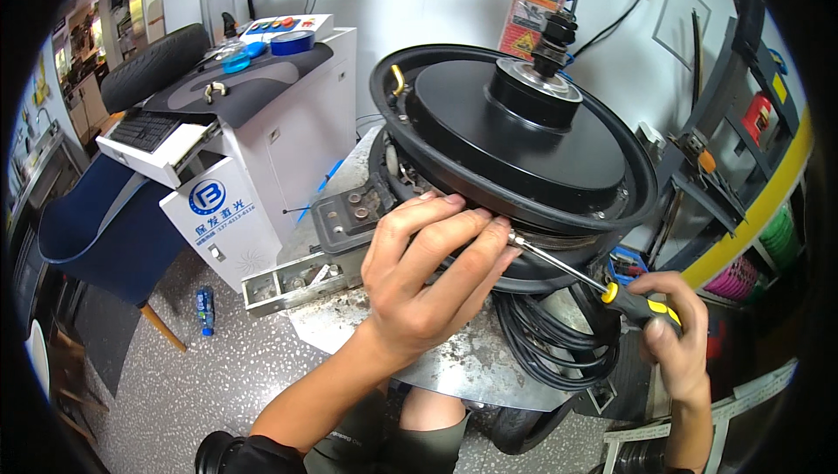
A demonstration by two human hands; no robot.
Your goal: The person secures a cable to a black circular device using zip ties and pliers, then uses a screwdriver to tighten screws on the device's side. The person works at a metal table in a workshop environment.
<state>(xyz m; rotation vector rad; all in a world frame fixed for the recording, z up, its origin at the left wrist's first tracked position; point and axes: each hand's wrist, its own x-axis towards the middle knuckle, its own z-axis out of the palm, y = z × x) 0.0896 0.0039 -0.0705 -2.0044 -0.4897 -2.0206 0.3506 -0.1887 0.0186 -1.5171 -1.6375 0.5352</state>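
A black wheel hub [515,138] with a wide rim lies tilted in front of me on a machine stand. A yellow bent valve stem sticks up inside the rim at its left. My right hand [681,326] is closed around the black and yellow handle of a screwdriver [566,266]. Its shaft points left to the gap under the rim's near edge. There my left hand [428,269] is closed, fingers bent and pressed together beside the screwdriver's tip. Whatever those fingertips pinch is hidden. A dark upright shaft [552,44] stands over the hub's centre.
Coiled black cable [559,347] hangs below the rim, over the worn metal plate [349,339]. A metal channel [279,286] juts out left. Further left stand a white cabinet [305,116] and a blue chair [96,221]; a blue bottle [205,310] lies on the floor.
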